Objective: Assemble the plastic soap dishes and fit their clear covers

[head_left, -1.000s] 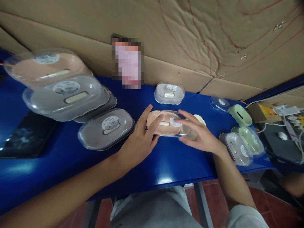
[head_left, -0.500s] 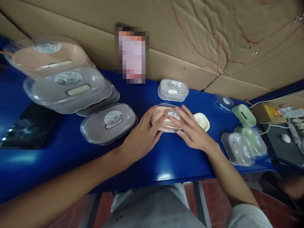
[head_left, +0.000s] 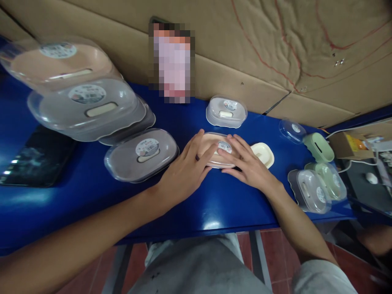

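A pink oval plastic box with a clear lid (head_left: 211, 139) and a round label on top sits on the blue table in front of me. My left hand (head_left: 191, 163) is around its left end, one finger lying on the lid near the label. At the right end, my right hand (head_left: 246, 163) spans the lid with its fingertips on top and thumb low at the near side. Just beyond my right hand lies a cream oval plastic piece (head_left: 266, 154), partly covered by the fingers. A grey lidded box (head_left: 143, 163) rests left of my left hand.
Stacked lidded boxes (head_left: 92, 104) stand at the left beside a dark tablet-like slab (head_left: 33, 159). Another grey box (head_left: 227, 116) sits behind. To the right are a clear lid (head_left: 292, 130), an open green box (head_left: 318, 148), and lidded boxes (head_left: 310, 192) near the table's edge.
Both hands stay on the pink box; my right thumb has shifted lower along its near side. The whole view has shifted slightly.
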Demonstrator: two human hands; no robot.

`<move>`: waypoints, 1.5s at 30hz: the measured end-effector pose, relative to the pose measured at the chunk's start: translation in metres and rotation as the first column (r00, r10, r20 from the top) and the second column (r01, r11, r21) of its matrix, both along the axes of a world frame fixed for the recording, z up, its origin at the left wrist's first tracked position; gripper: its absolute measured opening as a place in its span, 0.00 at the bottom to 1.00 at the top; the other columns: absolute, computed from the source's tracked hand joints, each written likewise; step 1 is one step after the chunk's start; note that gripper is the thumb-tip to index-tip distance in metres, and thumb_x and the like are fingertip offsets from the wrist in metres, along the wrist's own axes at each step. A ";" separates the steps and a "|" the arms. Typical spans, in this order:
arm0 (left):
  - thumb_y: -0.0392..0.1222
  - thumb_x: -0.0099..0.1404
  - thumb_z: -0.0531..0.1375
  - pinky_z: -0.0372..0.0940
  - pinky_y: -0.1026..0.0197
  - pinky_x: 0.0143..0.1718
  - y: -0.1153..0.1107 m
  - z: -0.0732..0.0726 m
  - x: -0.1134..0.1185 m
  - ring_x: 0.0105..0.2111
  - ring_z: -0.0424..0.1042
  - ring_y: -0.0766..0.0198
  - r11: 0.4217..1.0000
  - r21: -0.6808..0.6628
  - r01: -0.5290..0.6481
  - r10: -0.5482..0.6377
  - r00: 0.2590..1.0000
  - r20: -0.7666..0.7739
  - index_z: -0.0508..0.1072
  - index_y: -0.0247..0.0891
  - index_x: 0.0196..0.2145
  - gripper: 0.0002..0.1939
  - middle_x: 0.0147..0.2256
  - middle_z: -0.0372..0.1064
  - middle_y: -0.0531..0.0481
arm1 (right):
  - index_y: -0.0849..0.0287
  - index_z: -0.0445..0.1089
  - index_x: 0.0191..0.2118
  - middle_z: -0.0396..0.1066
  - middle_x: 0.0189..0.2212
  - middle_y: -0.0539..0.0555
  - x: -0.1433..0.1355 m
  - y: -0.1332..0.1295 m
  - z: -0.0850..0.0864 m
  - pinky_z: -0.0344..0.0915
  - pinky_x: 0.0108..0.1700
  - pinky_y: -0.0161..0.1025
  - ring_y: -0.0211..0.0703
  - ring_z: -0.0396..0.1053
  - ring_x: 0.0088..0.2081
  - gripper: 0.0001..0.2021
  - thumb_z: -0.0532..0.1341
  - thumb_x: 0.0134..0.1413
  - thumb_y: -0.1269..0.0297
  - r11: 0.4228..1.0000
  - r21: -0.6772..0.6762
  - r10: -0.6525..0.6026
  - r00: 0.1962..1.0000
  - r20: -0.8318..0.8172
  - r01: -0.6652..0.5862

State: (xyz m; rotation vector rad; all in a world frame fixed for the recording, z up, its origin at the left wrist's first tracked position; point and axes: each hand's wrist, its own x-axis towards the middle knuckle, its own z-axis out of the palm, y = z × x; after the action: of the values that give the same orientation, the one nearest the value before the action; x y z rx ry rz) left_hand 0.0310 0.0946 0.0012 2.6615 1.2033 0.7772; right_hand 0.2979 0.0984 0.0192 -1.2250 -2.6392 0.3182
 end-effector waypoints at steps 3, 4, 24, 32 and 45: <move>0.36 0.74 0.61 0.61 0.32 0.69 -0.003 0.005 0.001 0.76 0.48 0.33 1.000 0.018 0.010 -0.011 1.000 0.027 0.52 0.38 0.75 0.37 0.77 0.39 0.24 | 0.36 0.59 0.74 0.42 0.80 0.47 0.006 0.003 0.007 0.50 0.75 0.72 0.63 0.38 0.80 0.29 0.62 0.72 0.52 0.996 0.076 -0.039 0.999 -0.012 0.040; 0.36 0.73 0.62 0.60 0.32 0.70 -0.004 0.007 0.001 0.76 0.47 0.32 1.000 0.026 0.014 -0.015 0.999 0.038 0.53 0.39 0.75 0.38 0.77 0.38 0.26 | 0.37 0.60 0.74 0.43 0.80 0.48 0.009 0.007 0.011 0.49 0.75 0.74 0.64 0.37 0.80 0.29 0.61 0.72 0.52 0.990 0.111 -0.081 0.997 -0.012 0.082; 0.45 0.74 0.65 0.60 0.42 0.69 -0.013 -0.004 0.003 0.72 0.61 0.44 0.934 0.038 0.356 -0.350 0.930 -0.114 0.61 0.42 0.73 0.34 0.73 0.57 0.35 | 0.52 0.74 0.62 0.77 0.60 0.61 0.019 -0.051 0.041 0.75 0.59 0.58 0.60 0.78 0.56 0.21 0.52 0.76 0.52 0.875 -0.013 -0.480 0.870 0.110 0.484; 0.51 0.74 0.65 0.60 0.38 0.69 -0.011 -0.002 0.002 0.65 0.70 0.44 0.948 0.035 0.317 -0.311 0.944 -0.110 0.75 0.36 0.55 0.19 0.63 0.71 0.36 | 0.68 0.63 0.71 0.63 0.69 0.75 0.063 0.028 0.009 0.55 0.69 0.75 0.71 0.59 0.71 0.29 0.52 0.72 0.57 0.524 0.289 -0.832 0.554 -0.029 0.802; 0.37 0.75 0.59 0.73 0.38 0.57 -0.003 0.004 -0.001 0.55 0.75 0.43 0.986 0.127 0.106 -0.091 0.989 -0.112 0.78 0.35 0.40 0.07 0.54 0.74 0.35 | 0.71 0.49 0.76 0.51 0.73 0.79 0.118 0.049 -0.023 0.42 0.70 0.77 0.76 0.45 0.75 0.42 0.49 0.70 0.42 0.322 0.225 -0.947 0.311 0.084 0.920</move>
State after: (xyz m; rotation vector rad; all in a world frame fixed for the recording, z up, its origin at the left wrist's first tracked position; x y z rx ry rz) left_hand 0.0304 0.0911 0.0051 2.8787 1.0673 0.7332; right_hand 0.4156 0.1473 -0.0038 -2.5547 -1.4914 -0.2288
